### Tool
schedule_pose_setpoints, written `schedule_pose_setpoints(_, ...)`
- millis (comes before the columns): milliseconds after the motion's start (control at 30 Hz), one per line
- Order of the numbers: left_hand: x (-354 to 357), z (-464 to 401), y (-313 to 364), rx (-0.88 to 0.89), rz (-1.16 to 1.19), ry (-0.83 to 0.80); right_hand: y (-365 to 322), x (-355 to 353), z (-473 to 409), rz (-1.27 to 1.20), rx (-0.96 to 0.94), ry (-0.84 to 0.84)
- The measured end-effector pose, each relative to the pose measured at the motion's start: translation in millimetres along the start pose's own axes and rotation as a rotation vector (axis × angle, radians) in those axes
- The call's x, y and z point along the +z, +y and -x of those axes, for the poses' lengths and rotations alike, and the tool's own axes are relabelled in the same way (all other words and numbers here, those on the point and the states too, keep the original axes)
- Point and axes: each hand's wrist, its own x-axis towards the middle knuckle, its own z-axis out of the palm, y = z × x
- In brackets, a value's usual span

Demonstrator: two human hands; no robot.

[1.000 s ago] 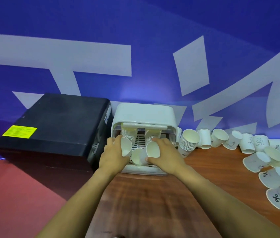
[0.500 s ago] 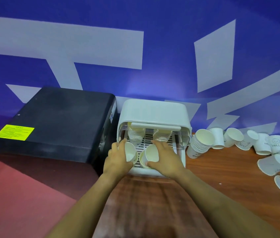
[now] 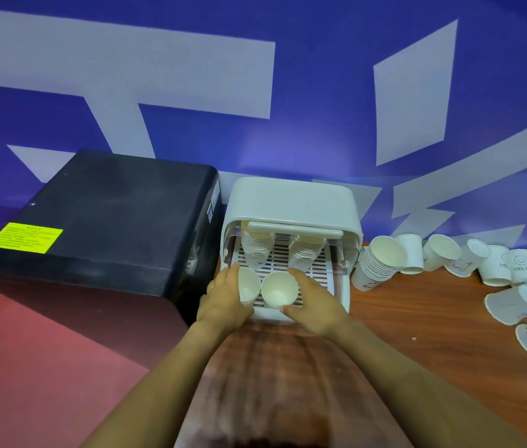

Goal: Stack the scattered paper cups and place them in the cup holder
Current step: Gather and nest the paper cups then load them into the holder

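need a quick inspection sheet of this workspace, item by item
surface: wooden table, bare in front of the cup holder.
job's things: white cup holder, front open; two cup stacks at its back, two front cups on the slatted tray; a leaning cup stack just right of it.
clutter: loose cups scattered on the table's right side, most tipped over.
grippers: left hand grips the front left cup; right hand cradles the front right cup.
cables: nothing seen.
surroundings: black box with a yellow label left of the holder; blue and white wall behind.
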Motion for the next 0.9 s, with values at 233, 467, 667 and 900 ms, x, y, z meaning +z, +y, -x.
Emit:
schedule_pose_setpoints(233, 1, 32, 16, 0.123, -0.001, 0.06, 36, -3, 46, -0.121, 0.039, 0.005)
schedule_pose_setpoints(467, 36, 61, 60, 0.256, 0.05, -0.008, 89, -11, 115, -0.185, 0.182, 0.088)
schedule_pose_setpoints(667, 85, 87, 107, 0.392, 0.018, -0.085, 138, -35, 161, -0.212, 0.217, 0.187)
schedule_pose_setpoints(900, 150, 104, 178, 0.396, -0.048, -0.089, 229, -78, 208, -0.183, 0.197, 0.198)
